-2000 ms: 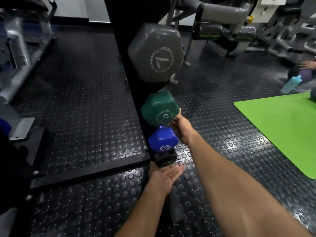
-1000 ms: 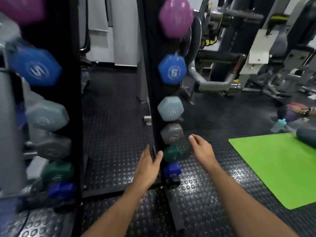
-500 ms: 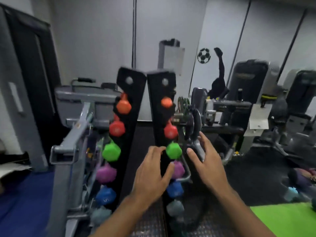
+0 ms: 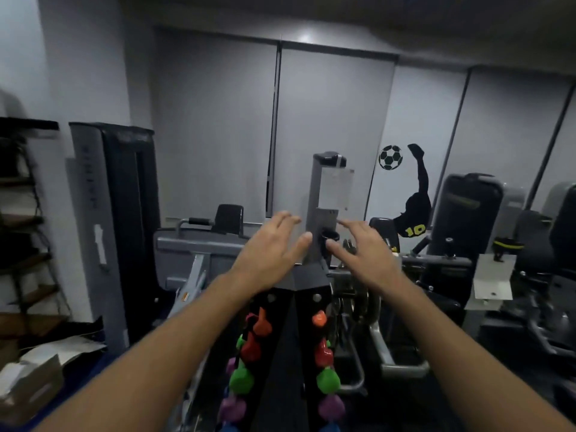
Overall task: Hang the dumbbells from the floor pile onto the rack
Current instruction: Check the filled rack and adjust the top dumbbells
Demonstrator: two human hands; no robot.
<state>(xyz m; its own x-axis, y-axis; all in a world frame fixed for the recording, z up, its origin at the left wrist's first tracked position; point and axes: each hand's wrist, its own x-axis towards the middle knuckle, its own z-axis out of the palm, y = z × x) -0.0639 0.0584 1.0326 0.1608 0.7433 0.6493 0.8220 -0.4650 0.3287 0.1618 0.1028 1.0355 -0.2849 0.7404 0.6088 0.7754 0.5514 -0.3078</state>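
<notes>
Nearest, at the bottom middle of the frame, the black rack [image 4: 290, 353] rises in two uprights with dumbbells [image 4: 327, 380] hung down both sides: orange, red, green, purple, then blue at the bottom edge. Above its top, in mid frame, the left hand [image 4: 274, 244] and right hand [image 4: 363, 251] are raised side by side, fingers straight and spread, holding nothing. Behind them stand grey gym machines [image 4: 327, 194], and on the far wall at the right a football sticker [image 4: 390, 157]
</notes>
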